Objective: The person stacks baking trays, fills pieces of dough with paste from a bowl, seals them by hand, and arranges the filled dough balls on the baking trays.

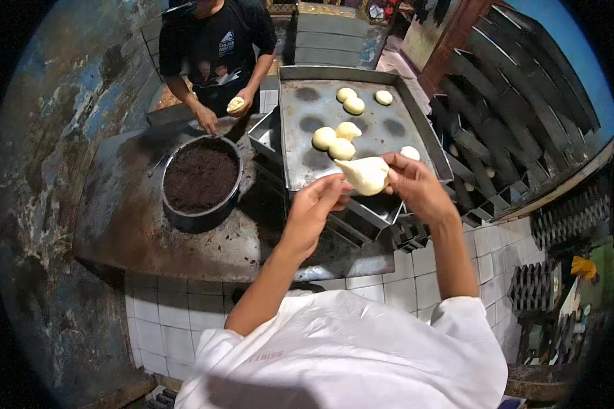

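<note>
A pale, teardrop-shaped piece of dough (367, 176) hangs between my two hands, over the near edge of a metal tray (297, 163). My right hand (416, 184) pinches its right end. My left hand (318, 204) is at its lower left, fingers curled; whether they press on the dough is hard to see. On the tray beyond lie several dough balls, among them a cluster (333, 142), a pair (350, 101) and a single ball (383, 97). Another ball (410, 153) shows just behind my right hand.
A round pot of dark crumbly filling (203, 176) stands on the worn table (116, 218). Across it, a person in a dark shirt (218, 54) holds a piece of dough (235, 104). Stacked metal trays (512, 88) line the right side. The left wall is close.
</note>
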The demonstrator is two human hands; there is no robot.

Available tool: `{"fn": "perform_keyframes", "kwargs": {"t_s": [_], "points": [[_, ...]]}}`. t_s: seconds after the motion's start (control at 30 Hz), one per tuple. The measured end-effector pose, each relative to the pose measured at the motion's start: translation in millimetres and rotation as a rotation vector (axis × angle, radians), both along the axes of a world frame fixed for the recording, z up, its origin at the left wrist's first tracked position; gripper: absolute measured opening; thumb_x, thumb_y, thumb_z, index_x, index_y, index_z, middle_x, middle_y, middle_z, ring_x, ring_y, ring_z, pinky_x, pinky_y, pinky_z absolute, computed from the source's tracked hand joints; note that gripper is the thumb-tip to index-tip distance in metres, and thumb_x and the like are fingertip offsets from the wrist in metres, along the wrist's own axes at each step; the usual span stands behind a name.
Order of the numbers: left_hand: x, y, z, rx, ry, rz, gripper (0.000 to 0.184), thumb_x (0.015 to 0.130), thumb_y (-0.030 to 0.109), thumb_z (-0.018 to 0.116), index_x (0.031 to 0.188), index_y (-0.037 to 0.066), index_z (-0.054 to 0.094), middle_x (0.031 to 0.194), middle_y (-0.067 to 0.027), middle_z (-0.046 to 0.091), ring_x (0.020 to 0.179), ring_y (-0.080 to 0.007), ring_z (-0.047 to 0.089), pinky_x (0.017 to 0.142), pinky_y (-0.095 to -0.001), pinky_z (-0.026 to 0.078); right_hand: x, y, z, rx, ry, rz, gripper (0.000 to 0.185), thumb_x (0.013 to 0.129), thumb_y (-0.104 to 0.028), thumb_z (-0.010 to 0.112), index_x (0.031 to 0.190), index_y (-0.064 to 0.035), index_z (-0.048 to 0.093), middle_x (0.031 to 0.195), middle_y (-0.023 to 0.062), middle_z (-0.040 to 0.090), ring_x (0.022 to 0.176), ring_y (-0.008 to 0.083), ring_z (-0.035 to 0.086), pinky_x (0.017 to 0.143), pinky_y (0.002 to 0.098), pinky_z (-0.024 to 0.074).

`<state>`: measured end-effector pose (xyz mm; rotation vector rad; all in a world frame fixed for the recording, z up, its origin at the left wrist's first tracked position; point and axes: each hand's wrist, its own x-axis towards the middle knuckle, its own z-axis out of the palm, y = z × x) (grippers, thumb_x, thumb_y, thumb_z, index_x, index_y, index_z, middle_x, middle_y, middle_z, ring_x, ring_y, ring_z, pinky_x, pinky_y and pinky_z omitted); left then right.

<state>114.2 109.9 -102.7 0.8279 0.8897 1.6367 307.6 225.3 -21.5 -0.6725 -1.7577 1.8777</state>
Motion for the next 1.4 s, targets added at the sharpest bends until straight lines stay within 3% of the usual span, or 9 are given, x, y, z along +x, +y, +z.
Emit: {"fn": "perform_keyframes", "kwargs": {"t_s": [0.3, 0.43, 0.57, 0.63, 0.67, 0.77, 1.0, 1.2, 1.4], "points": [[-9.1, -73.0, -29.7, -0.048, -0.056, 0.207, 0.027, 0.096, 0.017, 0.072, 0.113, -0.003, 0.065, 0.105, -0.0046, 0.069, 0.096, -0.0092, 0.063, 0.088, -0.0262, 0.051, -84.6, -113.9, -89.3, 0.28, -0.093, -0.524, 0.023, 0.099, -0.025, 0.063, 0.101, -0.0015, 0.063, 0.088, 0.0048, 0.067, 0.085, 0.0098, 0.059, 0.075, 0.0283, 0.0493], [-52.1, -128.7, -74.7, -0.232, -0.457, 0.152, 0.036, 0.104, 0.022, 0.057, 0.131, -0.002, 0.054, 0.123, -0.0102, 0.065, 0.115, -0.0186, 0.062, 0.104, -0.0357, 0.048, -140.0, -142.9, -195.4, -0.046, 0.067, -0.283, 0.029, 0.101, -0.033, 0.064, 0.099, -0.0043, 0.064, 0.086, 0.0013, 0.066, 0.076, 0.007, 0.057, 0.067, 0.0258, 0.0471], [-88.0, -174.2, -130.2, -0.302, -0.573, 0.265, 0.047, 0.106, 0.029, 0.053, 0.139, -0.004, 0.049, 0.138, -0.0168, 0.058, 0.131, -0.0291, 0.055, 0.111, -0.0452, 0.044, -145.4, -142.7, -267.5, -1.085, 0.044, 0.295, 0.054, 0.105, -0.056, 0.045, 0.113, -0.0056, 0.063, 0.083, -0.0013, 0.059, 0.071, 0.0109, 0.056, 0.063, 0.0273, 0.048], [-108.9, -189.4, -144.6, -0.175, -0.818, 0.404, 0.055, 0.105, 0.038, 0.051, 0.141, -0.004, 0.047, 0.139, -0.0185, 0.056, 0.134, -0.0323, 0.051, 0.114, -0.0497, 0.04, -137.5, -134.5, -346.1, 0.239, -0.555, 0.037, 0.068, 0.093, -0.063, 0.061, 0.115, 0.001, 0.063, 0.087, 0.0175, 0.071, 0.087, 0.0267, 0.071, 0.074, 0.0376, 0.0541], [-122.8, -196.3, -147.0, -0.097, -0.889, 0.351, 0.06, 0.105, 0.045, 0.049, 0.14, -0.004, 0.047, 0.139, -0.0193, 0.056, 0.134, -0.0343, 0.05, 0.115, -0.0516, 0.037, -134.3, -125.6, -354.8, 0.494, -1.122, 0.139, 0.059, 0.091, -0.052, 0.066, 0.115, 0.002, 0.064, 0.079, 0.0216, 0.068, 0.084, 0.0344, 0.07, 0.075, 0.0429, 0.0545], [-168.0, -214.5, -173.2, -0.116, -0.868, 0.421, 0.059, 0.105, 0.045, 0.049, 0.138, -0.004, 0.049, 0.137, -0.0192, 0.057, 0.133, -0.0341, 0.051, 0.114, -0.0507, 0.038, -103.1, -106.6, -467.6, 0.811, -1.006, 0.044, 0.05, 0.093, -0.032, 0.063, 0.134, -0.0042, 0.053, 0.125, 0.0256, 0.053, 0.117, 0.0421, 0.053, 0.097, 0.051, 0.0441], [-286.1, -225.1, -180.2, -0.418, -0.807, 0.766, 0.033, 0.101, 0.026, 0.062, 0.124, 0.003, 0.059, 0.123, -0.0099, 0.064, 0.117, -0.0242, 0.061, 0.103, -0.0427, 0.048, -142.4, -128.2, -443.4, 1.055, -0.95, -0.006, 0.052, 0.09, -0.013, 0.063, 0.139, -0.0022, 0.05, 0.14, 0.0255, 0.051, 0.125, 0.0481, 0.048, 0.106, 0.0533, 0.0392], [-381.0, -233.0, -208.4, -0.379, -0.855, 0.794, 0.028, 0.102, 0.026, 0.06, 0.12, 0.005, 0.061, 0.118, -0.0088, 0.067, 0.113, -0.0233, 0.064, 0.101, -0.0415, 0.051, -390.6, -127.2, -260.1, 0.92, -0.63, -0.03, 0.031, 0.083, 0.001, 0.065, 0.112, -0.0075, 0.06, 0.095, 0.0178, 0.066, 0.087, 0.0411, 0.064, 0.07, 0.0446, 0.0512], [-431.8, -224.7, -197.4, -0.352, -0.796, 0.832, 0.033, 0.102, 0.034, 0.061, 0.119, 0.006, 0.06, 0.116, -0.0057, 0.067, 0.111, -0.0201, 0.064, 0.098, -0.0387, 0.051, -537.4, -119.1, -307.5, 1.068, -0.987, 0.315, 0.02, 0.093, -0.012, 0.055, 0.11, -0.0079, 0.065, 0.102, 0.0191, 0.071, 0.093, 0.0335, 0.071, 0.069, 0.0444, 0.0584]]}}
